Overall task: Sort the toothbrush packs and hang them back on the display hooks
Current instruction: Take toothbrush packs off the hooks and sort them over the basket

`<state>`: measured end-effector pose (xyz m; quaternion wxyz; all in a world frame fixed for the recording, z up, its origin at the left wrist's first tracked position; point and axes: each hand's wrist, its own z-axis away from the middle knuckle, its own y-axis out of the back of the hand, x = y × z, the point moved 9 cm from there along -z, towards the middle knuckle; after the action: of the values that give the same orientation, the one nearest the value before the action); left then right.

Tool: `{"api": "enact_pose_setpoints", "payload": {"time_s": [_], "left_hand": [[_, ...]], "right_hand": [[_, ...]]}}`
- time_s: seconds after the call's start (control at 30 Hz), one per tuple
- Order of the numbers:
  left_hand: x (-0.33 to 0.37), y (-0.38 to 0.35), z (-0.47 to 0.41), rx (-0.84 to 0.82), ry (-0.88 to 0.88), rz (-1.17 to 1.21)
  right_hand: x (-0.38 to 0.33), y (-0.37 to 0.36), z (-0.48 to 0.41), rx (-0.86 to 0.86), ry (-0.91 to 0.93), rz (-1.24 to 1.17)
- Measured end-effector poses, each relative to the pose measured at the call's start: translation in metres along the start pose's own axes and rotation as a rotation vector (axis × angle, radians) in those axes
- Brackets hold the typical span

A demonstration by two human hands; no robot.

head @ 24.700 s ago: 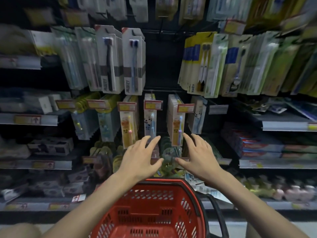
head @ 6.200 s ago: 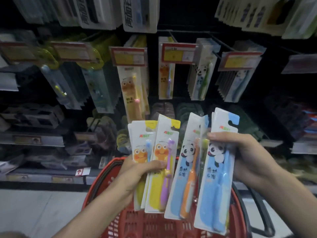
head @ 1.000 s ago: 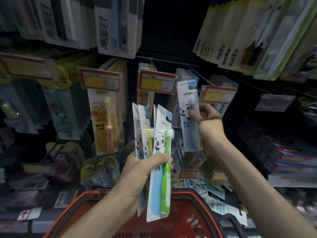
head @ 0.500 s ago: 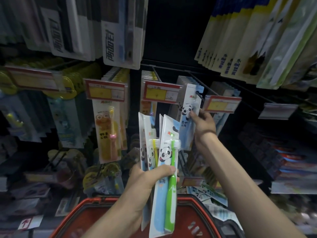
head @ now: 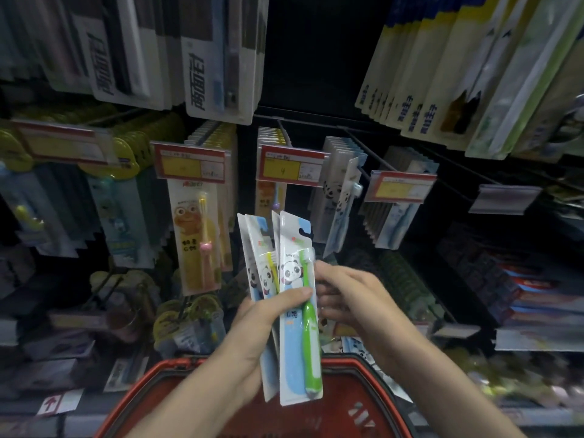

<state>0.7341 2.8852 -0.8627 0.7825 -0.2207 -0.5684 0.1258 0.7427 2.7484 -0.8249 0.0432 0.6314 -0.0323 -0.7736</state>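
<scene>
Blue-and-white card panda toothbrush packs, a fan of about four, sit upright in your left hand, thumb clamped across the front pack with the green brush. Your right hand touches the right edge of that fan, fingers curled on it; a firm grasp cannot be confirmed. Progress: a row of matching white panda packs already hangs on its wire display hook, up and right of your hands. Remaining: hang the held packs. The red plastic basket is below your hands; its contents are not visible.
</scene>
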Motion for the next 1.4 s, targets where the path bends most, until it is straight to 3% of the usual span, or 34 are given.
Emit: {"api": "enact_pose_setpoints", "payload": {"time_s": [0.1,0.47,0.7,0.8,0.9,1.17,1.3,1.4], "left_hand": [[0.001,-0.004,0.001,0.009,-0.002,0.049],[0.006,-0.011,0.0,0.012,-0.069,-0.066],[0.009,-0.001,0.001,0.077,-0.044,-0.099],[0.001,0.018,-0.014,0.164,-0.022,-0.147],[-0.008,0.029,-0.023,0.202,0.015,-0.131],[-0.011,0.027,-0.031,0.139,0.022,-0.174],[-0.036,0.04,-0.042,0.004,0.039,-0.194],[-0.072,0.066,-0.076,0.031,0.099,-0.264]], "right_hand": [[0.0,-0.009,0.008,-0.11,0.002,-0.106],[0.012,-0.006,-0.006,-0.122,-0.052,-0.325],[0.004,0.016,-0.013,0.0,-0.033,-0.272],[-0.007,0.034,-0.021,0.108,0.039,-0.309],[-0.021,0.052,-0.031,0.221,0.135,-0.191],[-0.041,0.071,-0.059,0.356,0.232,-0.159],[-0.039,0.076,-0.067,0.412,0.226,-0.176],[-0.045,0.077,-0.067,0.419,0.252,-0.154]]}}
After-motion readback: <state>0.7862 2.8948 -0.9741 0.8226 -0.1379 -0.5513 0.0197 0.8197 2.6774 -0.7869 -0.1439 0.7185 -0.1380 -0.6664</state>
